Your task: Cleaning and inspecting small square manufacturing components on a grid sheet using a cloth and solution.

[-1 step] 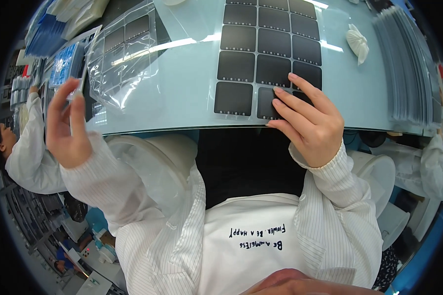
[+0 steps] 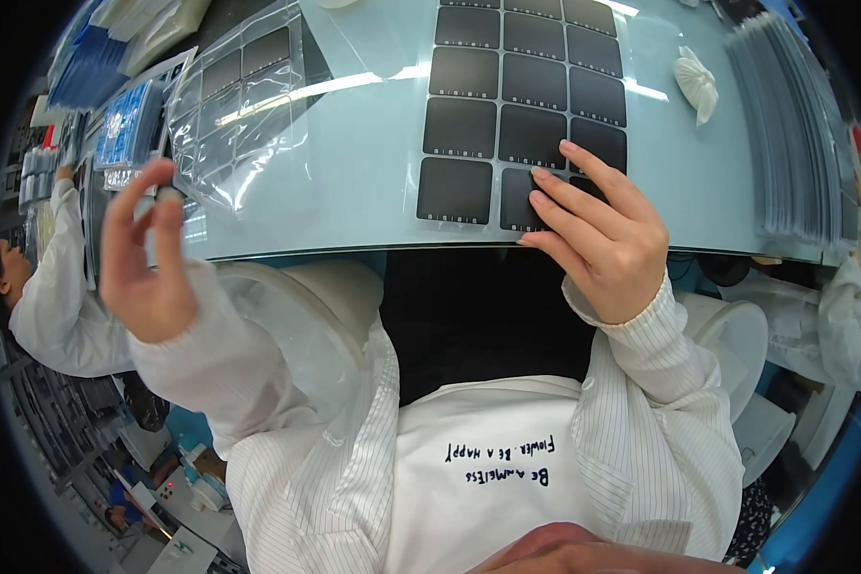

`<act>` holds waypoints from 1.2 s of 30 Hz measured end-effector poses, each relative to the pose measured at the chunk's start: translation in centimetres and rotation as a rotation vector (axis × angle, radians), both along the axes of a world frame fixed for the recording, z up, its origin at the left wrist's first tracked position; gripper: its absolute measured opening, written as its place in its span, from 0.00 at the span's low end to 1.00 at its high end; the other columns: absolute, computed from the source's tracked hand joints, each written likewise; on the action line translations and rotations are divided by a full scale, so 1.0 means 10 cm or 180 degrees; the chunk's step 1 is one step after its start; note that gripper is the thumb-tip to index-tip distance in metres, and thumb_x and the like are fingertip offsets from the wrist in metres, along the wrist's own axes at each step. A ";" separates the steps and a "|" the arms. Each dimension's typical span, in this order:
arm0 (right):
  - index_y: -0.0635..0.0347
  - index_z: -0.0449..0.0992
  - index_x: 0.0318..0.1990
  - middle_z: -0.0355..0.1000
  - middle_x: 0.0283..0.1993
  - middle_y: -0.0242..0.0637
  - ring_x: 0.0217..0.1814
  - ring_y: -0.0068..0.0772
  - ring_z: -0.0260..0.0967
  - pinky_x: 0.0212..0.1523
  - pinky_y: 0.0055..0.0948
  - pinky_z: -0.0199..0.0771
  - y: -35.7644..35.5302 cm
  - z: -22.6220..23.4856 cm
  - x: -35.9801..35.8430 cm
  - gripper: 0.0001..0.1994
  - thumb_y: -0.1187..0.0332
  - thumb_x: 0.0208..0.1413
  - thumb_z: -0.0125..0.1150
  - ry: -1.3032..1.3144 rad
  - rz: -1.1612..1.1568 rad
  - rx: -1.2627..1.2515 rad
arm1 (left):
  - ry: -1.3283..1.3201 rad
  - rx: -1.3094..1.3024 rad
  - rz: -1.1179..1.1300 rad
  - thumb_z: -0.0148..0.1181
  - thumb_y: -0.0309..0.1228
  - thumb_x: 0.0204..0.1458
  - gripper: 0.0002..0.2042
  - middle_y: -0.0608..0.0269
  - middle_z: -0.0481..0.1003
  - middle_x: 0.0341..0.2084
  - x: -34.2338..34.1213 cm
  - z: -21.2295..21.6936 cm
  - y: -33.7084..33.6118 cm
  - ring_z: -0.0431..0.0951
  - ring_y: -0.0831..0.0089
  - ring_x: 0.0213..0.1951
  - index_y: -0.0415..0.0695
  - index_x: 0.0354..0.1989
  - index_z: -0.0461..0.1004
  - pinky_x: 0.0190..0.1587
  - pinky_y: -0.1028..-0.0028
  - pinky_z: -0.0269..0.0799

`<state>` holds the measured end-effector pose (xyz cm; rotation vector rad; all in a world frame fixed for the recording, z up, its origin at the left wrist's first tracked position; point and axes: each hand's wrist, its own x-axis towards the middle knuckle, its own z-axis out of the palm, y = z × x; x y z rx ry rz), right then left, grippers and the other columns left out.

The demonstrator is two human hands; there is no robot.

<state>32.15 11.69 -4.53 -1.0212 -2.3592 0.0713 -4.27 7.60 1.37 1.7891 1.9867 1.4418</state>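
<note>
Bottom-right dark square (image 2: 517,199) half hidden under right hand (image 2: 603,239); grid's top row cut off.

Your single head-mounted fisheye view looks steeply down from close above the pale blue table (image 2: 373,143), facing forward; your own chest fills the lower picture.

Black square pads (image 2: 526,105) (gridded) on table

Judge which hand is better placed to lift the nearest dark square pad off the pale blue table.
Probably the right hand: its fingertips already rest on the dark square pads at the table edge. The left hand is raised beside the clear plastic sheet, off the pads.
</note>
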 end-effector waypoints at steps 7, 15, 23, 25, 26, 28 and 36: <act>0.62 0.82 0.33 0.79 0.40 0.35 0.55 0.42 0.71 0.49 0.36 0.73 0.01 -0.01 -0.03 0.14 0.63 0.39 0.70 -0.0083 -0.0046 0.0060 | 0.0521 -0.0356 -0.1586 0.55 0.17 0.48 0.15 0.49 0.75 0.47 0.99 -0.52 0.11 0.75 0.60 0.46 0.33 0.47 0.74 0.45 0.71 0.70; 0.63 0.82 0.34 0.79 0.42 0.36 0.54 0.42 0.71 0.47 0.35 0.74 0.02 -0.04 -0.02 0.16 0.62 0.38 0.70 -0.0153 0.0005 0.0106 | 0.0980 -0.0130 -0.1624 0.47 0.17 0.44 0.25 0.51 0.72 0.52 1.21 -0.75 0.29 0.69 0.52 0.56 0.37 0.55 0.69 0.60 0.62 0.62; 0.63 0.79 0.43 0.76 0.47 0.40 0.57 0.45 0.69 0.55 0.41 0.69 0.03 0.08 0.03 0.21 0.58 0.44 0.65 -0.0571 0.0360 -0.0052 | 0.1275 -0.0229 -0.1441 0.49 0.18 0.46 0.22 0.56 0.72 0.52 1.21 -0.78 0.26 0.70 0.56 0.55 0.39 0.53 0.71 0.57 0.62 0.64; 0.63 0.78 0.45 0.76 0.47 0.40 0.58 0.45 0.68 0.56 0.42 0.68 0.10 0.14 0.16 0.20 0.59 0.48 0.64 -0.0508 0.0556 -0.0200 | 0.1245 -0.0255 -0.1376 0.49 0.18 0.45 0.22 0.56 0.73 0.51 1.20 -0.80 0.25 0.70 0.56 0.55 0.39 0.52 0.71 0.57 0.62 0.64; 0.63 0.79 0.43 0.76 0.46 0.40 0.56 0.43 0.70 0.54 0.40 0.69 0.13 0.17 0.26 0.17 0.63 0.47 0.67 -0.0010 0.0370 -0.0230 | 0.1223 -0.0229 -0.1385 0.49 0.18 0.45 0.22 0.56 0.73 0.51 1.19 -0.81 0.26 0.70 0.56 0.55 0.39 0.52 0.71 0.57 0.62 0.64; 0.62 0.79 0.42 0.77 0.44 0.39 0.50 0.40 0.73 0.50 0.33 0.72 0.27 0.23 0.51 0.13 0.70 0.47 0.67 0.0543 -0.0140 0.0018 | 0.1212 -0.0250 -0.1380 0.49 0.19 0.45 0.21 0.56 0.73 0.51 1.16 -0.84 0.24 0.70 0.55 0.55 0.38 0.52 0.72 0.57 0.62 0.64; 0.66 0.72 0.53 0.75 0.38 0.43 0.25 0.30 0.71 0.28 0.23 0.71 1.18 -0.03 1.63 0.26 0.62 0.48 0.69 0.0334 -0.1942 -0.0053 | 0.1054 -0.0140 -0.1479 0.49 0.20 0.43 0.22 0.55 0.73 0.51 1.17 -0.87 0.34 0.69 0.55 0.56 0.39 0.50 0.73 0.59 0.62 0.63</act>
